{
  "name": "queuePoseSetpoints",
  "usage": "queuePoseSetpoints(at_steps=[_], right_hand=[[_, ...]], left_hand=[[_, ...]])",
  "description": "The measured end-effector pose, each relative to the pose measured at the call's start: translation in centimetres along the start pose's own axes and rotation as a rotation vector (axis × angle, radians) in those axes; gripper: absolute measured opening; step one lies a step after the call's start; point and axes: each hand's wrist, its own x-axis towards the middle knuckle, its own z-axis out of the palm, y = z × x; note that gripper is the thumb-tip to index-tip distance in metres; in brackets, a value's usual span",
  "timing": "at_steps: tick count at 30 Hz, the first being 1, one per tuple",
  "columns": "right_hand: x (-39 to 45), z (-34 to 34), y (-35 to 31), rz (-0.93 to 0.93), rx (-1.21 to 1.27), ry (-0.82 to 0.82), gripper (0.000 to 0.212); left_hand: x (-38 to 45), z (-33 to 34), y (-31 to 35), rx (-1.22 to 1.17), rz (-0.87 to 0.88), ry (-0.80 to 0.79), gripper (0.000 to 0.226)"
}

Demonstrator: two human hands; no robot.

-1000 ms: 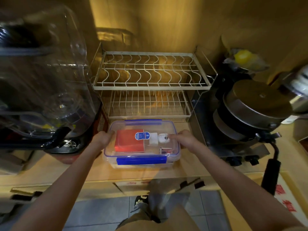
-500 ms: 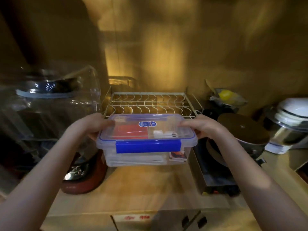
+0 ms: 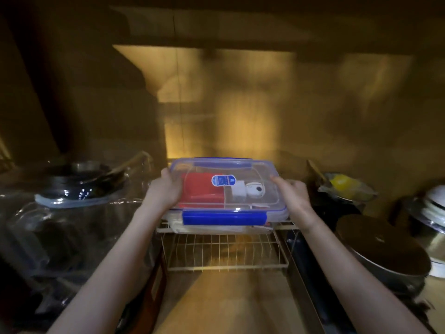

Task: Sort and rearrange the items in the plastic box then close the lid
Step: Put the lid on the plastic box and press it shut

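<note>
The clear plastic box (image 3: 269, 189) with blue clips has its lid on and sits at the top tier of the white wire rack (image 3: 226, 256). Through the lid I see a red packet (image 3: 199, 189), a white adapter and a small white round device (image 3: 256, 189). My left hand (image 3: 163, 189) grips the box's left end. My right hand (image 3: 293, 191) grips its right end. Whether the box rests fully on the rack or hovers just above it is unclear.
A large clear jar (image 3: 72, 213) with a dark lid stands to the left. A metal pot (image 3: 382, 251) and a bag with something yellow (image 3: 344, 184) are at the right, with a white-lidded cooker (image 3: 435, 213) at the far right. Wooden counter (image 3: 228, 302) lies below the rack.
I lifted the closed box from the counter in front of the rack, raised it, and carried it forward onto the rack's top tier. The view tilted upward.
</note>
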Motion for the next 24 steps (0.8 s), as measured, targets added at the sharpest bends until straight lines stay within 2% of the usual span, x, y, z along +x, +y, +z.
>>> queuePoseSetpoints(at_steps=[9,15,17,21,24], right_hand=[[5.1,3.4,2.8,0.135,-0.008,-0.101,0.034],[8.0,4.7,3.2,0.207,-0.023,-0.103,0.017],[9.2,5.2,3.5,0.233,-0.030,-0.098,0.024],[10.8,6.0,3.9,0.288,-0.029,-0.064,0.037],[11.8,6.4,4.4,0.305,-0.036,-0.048,0.064]], left_hand=[[6.4,3.4,-2.6,0.113,-0.094,0.046,0.049],[9.0,4.5,-2.7,0.148,-0.127,0.039,0.041],[9.6,4.7,-2.5,0.207,-0.123,0.043,0.041],[9.9,5.7,-1.1,0.351,0.063,0.016,0.040],[10.8,6.6,-0.9,0.340,0.155,-0.017,0.038]])
